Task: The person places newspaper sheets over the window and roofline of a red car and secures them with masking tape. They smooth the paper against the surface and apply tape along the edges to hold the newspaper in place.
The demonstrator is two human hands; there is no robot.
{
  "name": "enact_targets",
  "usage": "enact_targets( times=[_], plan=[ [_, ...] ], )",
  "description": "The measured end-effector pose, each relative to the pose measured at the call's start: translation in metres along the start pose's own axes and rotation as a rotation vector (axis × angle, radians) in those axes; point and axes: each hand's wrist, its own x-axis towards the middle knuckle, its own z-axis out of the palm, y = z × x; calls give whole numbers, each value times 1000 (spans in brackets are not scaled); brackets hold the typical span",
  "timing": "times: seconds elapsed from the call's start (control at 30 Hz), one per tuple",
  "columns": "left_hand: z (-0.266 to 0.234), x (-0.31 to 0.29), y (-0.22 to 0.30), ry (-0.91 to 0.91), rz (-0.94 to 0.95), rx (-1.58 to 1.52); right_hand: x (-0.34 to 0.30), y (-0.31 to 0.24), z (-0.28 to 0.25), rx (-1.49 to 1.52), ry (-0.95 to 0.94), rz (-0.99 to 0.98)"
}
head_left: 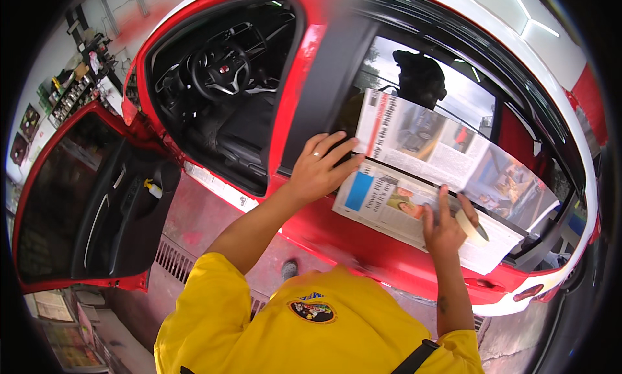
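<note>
A sheet of newspaper (414, 128) lies across the lower part of the car's rear side window (431, 56) and the top of the red rear door (389, 248). A dark line runs between its upper and lower halves. My left hand (317, 167) has its fingers spread, their tips touching the paper's left edge beside the black door pillar. My right hand (447, 228) rests over the paper's lower half with the index finger stretched out. A roll of masking tape (473, 225) is held in that hand, around its outer fingers; the exact grip is partly hidden.
On the left, the red front door (97, 199) stands wide open, with a small yellow-and-white bottle (153, 188) on its inner panel. The steering wheel (220, 69) and front seat show through the opening. Shelves of bottles (71, 92) line the wall. A floor grate (173, 260) lies below.
</note>
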Motion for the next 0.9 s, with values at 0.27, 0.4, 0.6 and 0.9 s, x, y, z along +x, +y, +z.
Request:
enact_targets(
  times=[0.27, 0.4, 0.6, 0.9],
  plan=[
    [-8, 29, -51, 90, 289, -188, 1, -11, -6, -66, -29, 89],
    [4, 23, -59, 160, 351, -195, 4, -25, -4, -95, -78, 140],
    [3, 28, -46, 153, 342, -196, 2, -35, -7, -149, -89, 158],
    [12, 28, -55, 161, 481, -128, 7, -37, -16, -149, -141, 162]
  ],
)
